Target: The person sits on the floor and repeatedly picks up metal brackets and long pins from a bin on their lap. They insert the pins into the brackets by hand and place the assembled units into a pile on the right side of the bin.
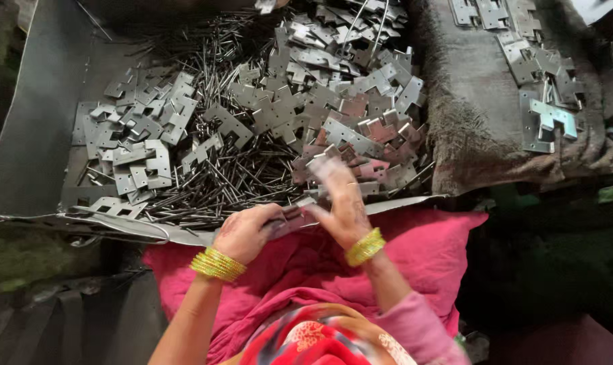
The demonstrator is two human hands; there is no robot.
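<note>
My left hand (247, 230) is closed around a flat grey metal hinge plate (289, 218), held just above my pink-clad lap. My right hand (340, 199), blurred by motion, has its fingers spread and touches the plate's right end. Both wrists carry yellow bangles. Right in front of my hands lies a large heap of grey metal hinge plates (306, 108) mixed with thin dark metal pins (218, 176), all in a shallow grey metal tray (36, 135).
A rough brown cloth (475, 115) at the right bears several more hinge plates (546, 122). The tray's bent front rim (117, 223) runs just ahead of my lap. Pink fabric (421, 243) covers my knees. Dark ground lies at the left and right.
</note>
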